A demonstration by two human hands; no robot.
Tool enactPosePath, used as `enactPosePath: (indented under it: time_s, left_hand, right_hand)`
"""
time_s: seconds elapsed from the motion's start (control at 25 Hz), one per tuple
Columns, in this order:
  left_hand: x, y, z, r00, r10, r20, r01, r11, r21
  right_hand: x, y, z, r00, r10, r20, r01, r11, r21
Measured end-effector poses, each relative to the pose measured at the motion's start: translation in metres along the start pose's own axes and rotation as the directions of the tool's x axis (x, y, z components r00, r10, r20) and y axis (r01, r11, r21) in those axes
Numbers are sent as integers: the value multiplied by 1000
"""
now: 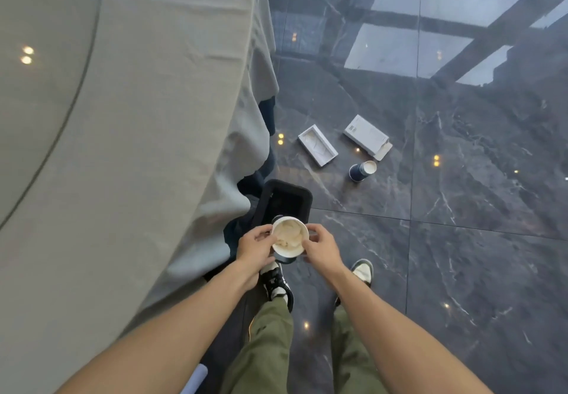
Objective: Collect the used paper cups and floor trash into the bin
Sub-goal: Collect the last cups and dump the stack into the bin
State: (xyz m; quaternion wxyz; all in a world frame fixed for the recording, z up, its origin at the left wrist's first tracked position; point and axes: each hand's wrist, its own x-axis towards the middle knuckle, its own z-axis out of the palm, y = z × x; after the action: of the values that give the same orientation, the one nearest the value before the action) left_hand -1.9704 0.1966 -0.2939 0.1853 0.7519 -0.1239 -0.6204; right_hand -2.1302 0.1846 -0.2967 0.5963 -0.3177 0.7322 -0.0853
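Observation:
I hold a paper cup with a white inside and crumpled white paper in it, just above the near end of the black bin. My left hand grips its left rim and my right hand grips its right rim. Farther out on the floor, a dark blue paper cup lies on its side. An open white box tray and a white box with an open flap lie beyond it.
A round table under a grey cloth fills the left side, its drape hanging beside the bin. The floor is glossy dark marble with light reflections. My legs and shoes stand below the bin.

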Motion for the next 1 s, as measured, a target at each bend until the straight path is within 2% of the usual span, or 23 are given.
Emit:
enactPosePath:
  time_s: [0.24,0.4,0.48,0.56,0.72,0.84,1.0]
  left_hand:
    - [75,-44,16,988,-153,12,153,987,40]
    - [95,-53,20,984,-181,-7,181,982,46]
    - [100,-54,25,987,-161,-14,161,987,9]
    - [100,-50,31,993,-115,-6,115,993,-9]
    - [86,-19,46,1000,-10,-15,11,998,55]
    - [57,23,63,994,105,-9,-102,977,186]
    - [8,86,94,971,233,58,-237,890,389]
  right_hand:
    - [75,43,28,974,171,146,-172,985,-5]
    - [95,58,40,940,274,204,-299,949,101]
    - [102,64,44,938,279,203,-313,936,162]
    - [103,62,41,953,235,189,-267,949,166]
    - [95,40,7,982,110,154,-121,991,64]
    - [78,10,-45,995,15,95,-15,1000,1]
    - [53,-25,-128,996,-81,21,83,987,-134]
